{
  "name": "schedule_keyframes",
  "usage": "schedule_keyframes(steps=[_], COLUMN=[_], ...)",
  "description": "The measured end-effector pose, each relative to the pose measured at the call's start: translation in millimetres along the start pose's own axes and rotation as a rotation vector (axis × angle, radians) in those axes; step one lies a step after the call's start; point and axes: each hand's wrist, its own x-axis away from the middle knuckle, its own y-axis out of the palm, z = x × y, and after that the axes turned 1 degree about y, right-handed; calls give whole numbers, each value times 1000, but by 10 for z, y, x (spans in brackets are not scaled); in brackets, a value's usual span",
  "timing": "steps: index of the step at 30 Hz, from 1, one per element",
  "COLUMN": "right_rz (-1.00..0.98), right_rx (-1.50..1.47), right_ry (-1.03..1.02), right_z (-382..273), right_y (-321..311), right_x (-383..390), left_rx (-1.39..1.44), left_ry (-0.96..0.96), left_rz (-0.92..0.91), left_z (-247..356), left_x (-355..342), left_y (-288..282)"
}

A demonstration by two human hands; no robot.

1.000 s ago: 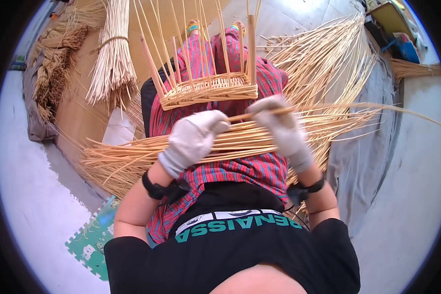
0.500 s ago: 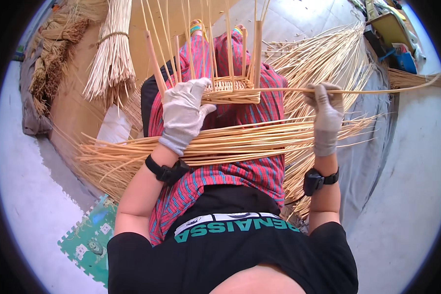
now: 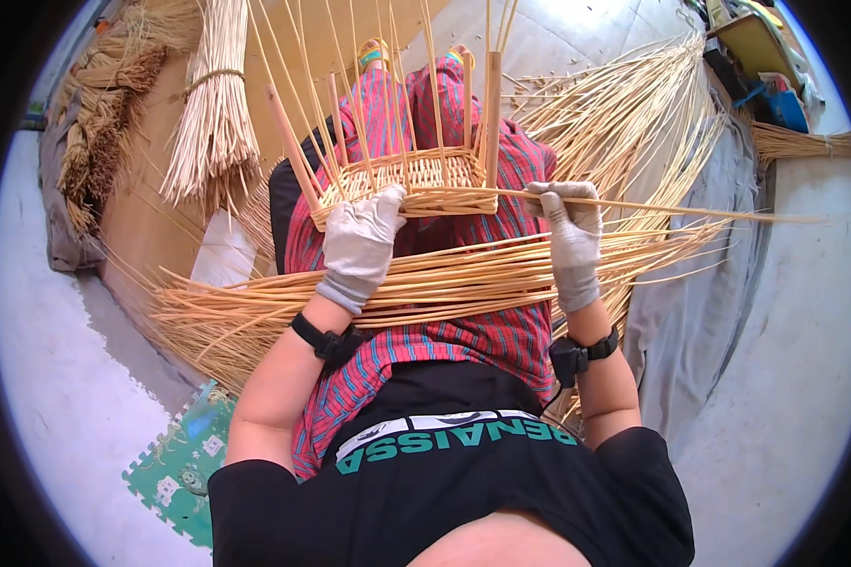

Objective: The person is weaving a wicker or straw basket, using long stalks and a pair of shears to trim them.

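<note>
Your basket sits over your striped trousers, beyond the loose rods across your lap. As far as it shows, the floor of it is woven and a low band closes the near side; above that, the uprights stand bare, so by my judgement most of the wall's height is unwoven. Your left hand is clamped on the near wall toward its left end, and your right hand is closed in a pinch on one strand, which runs from that wall out to the right. Counting up: one basket, two thick near-corner posts, one working strand, one tied bundle at upper left, one fanned heap at upper right and one loose layer on your lap. The thin uprights overlap too much for a sure count.
</note>
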Motion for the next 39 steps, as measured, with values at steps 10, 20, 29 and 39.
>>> schedule_keyframes(steps=[10, 20, 29, 39], right_rz=[-131, -332, 205, 445], right_rx=[-91, 1114, -413, -860], right_ry=[-94, -458, 216, 317], right_z=[183, -303, 386, 343], right_y=[-112, 819, -33, 32], right_x=[-34, -1107, -1366, -1096], left_rx=[1220, 1313, 1350, 207], left_ry=[-817, -952, -944, -18], left_rz=[-735, -336, -339, 59], left_z=[413, 728, 622, 795], left_x=[-853, -565, -588, -585], left_y=[-26, 292, 251, 149])
